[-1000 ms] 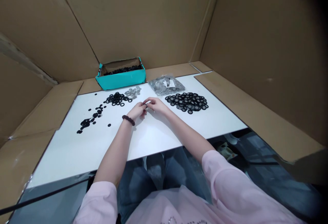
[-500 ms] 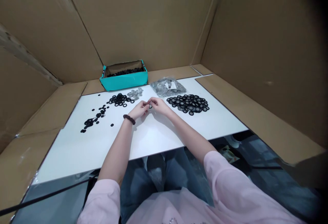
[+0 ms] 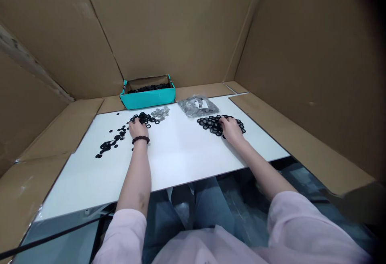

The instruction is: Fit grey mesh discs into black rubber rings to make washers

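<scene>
My left hand [image 3: 137,128], with a dark bead bracelet on the wrist, reaches into a heap of black rubber rings [image 3: 144,117] at the back left of the white board [image 3: 181,155]. Its fingertips rest among the rings and I cannot see whether they grip one. My right hand [image 3: 230,129] lies on a wider heap of black rings with grey mesh centres [image 3: 211,122] at the back right, fingers curled down onto the pile. A small pile of grey mesh discs [image 3: 160,112] sits beside the plain rings.
A teal box [image 3: 147,95] holding more black rings stands behind the board. A clear bag of grey discs [image 3: 197,105] lies beside it. Small black pieces [image 3: 110,141] are scattered to the left. Cardboard walls enclose the space on three sides.
Both hands were together at the board's middle, pinching a small part. They have parted: the left went to the plain ring heap, the right to the mesh-centred ring heap.
</scene>
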Available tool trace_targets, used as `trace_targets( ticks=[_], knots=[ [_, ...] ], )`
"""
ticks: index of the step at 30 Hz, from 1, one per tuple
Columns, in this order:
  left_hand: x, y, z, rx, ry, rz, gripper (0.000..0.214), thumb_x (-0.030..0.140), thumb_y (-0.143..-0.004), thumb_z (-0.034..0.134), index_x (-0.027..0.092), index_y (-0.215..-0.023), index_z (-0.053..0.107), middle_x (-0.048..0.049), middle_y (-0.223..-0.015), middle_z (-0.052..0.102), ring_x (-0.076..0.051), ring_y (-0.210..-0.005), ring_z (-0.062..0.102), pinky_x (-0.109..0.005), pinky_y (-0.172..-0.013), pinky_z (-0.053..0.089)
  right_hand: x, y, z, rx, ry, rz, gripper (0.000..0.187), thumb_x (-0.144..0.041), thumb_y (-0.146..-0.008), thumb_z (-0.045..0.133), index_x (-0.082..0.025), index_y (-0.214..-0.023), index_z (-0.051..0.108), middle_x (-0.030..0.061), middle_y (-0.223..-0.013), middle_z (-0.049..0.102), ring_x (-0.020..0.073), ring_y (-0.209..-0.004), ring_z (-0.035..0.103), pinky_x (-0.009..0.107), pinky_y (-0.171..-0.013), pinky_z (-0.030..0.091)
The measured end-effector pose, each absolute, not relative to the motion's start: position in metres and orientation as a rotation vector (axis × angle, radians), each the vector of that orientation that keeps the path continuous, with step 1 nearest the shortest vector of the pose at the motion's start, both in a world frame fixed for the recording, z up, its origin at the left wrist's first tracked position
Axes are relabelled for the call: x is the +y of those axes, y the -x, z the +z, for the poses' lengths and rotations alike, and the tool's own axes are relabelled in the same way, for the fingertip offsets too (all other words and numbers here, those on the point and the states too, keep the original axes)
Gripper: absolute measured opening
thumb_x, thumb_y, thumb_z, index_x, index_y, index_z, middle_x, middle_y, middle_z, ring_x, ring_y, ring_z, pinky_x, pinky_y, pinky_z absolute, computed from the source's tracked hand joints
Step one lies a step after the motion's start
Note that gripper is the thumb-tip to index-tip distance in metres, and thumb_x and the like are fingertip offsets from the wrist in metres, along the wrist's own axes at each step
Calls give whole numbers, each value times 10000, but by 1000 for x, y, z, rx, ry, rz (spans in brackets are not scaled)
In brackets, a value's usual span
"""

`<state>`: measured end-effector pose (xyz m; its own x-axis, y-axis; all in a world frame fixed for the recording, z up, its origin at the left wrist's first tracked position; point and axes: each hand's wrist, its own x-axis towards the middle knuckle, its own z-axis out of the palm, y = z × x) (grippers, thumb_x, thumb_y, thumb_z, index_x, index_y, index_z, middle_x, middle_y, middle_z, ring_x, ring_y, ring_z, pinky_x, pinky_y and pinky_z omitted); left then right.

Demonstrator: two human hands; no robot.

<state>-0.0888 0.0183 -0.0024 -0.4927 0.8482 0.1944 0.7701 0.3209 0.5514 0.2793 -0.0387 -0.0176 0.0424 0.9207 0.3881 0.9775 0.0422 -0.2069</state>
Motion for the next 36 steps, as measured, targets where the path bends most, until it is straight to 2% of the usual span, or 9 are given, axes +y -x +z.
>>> trace_targets(
  ticks=[5,12,15,20,27,32,36],
  knots=[
    [23,91,-5,2460,-1487,895,385,193,-853,560,106,-1228,530,-207,-1251,497,-299,-1214,515,-405,-999,429,-25,-253,-2,-1966,1730,-290,230,-182,-877,443,-157,-990,642,153,-936,578,282,-927,503,376,-799,430],
    [28,96,-9,2468,-1429,933,320,212,-841,590,106,-1140,545,-199,-1219,524,-295,-1183,545,-406,-1000,430,20,-165,11,-2298,1575,178,212,-154,-904,461,-126,-979,657,135,-976,628,233,-965,559,311,-850,421],
    [29,97,-9,2473,-1402,938,293,208,-827,603,99,-1096,556,-191,-1194,546,-302,-1169,554,-401,-989,437,45,-130,11,-2388,1588,261,245,-144,-906,455,-121,-1051,652,152,-1065,626,225,-959,588,295,-843,428],
    [29,98,-7,2437,-1372,979,170,180,-821,587,125,-982,584,-179,-1153,560,-290,-1120,582,-411,-982,437,85,-93,10,-2402,1687,241,375,-109,-911,424,-128,-1262,553,172,-1215,581,253,-1090,570,307,-871,434],
    [26,96,0,2436,-1354,1033,158,101,-835,490,84,-964,578,-237,-1151,559,-296,-1098,592,-418,-968,436,112,-74,5,-2449,1707,217,311,-81,-912,398,-91,-1094,650,213,-1201,592,268,-1071,588,329,-868,436],
    [25,93,4,2450,-1297,1120,177,124,-855,467,97,-1010,548,-214,-1110,597,-291,-1054,605,-414,-906,456,120,-75,0,-2455,1664,180,283,-120,-925,414,-93,-1066,659,209,-1154,630,264,-1057,596,325,-877,421],
    [24,91,6,2427,-1319,1172,151,133,-863,463,127,-1001,524,-180,-1078,615,-272,-1023,609,-400,-884,456,124,-75,-4,-2438,1640,138,293,-124,-936,387,-85,-1112,618,207,-1147,632,281,-1044,602,336,-848,424]
  ],
)
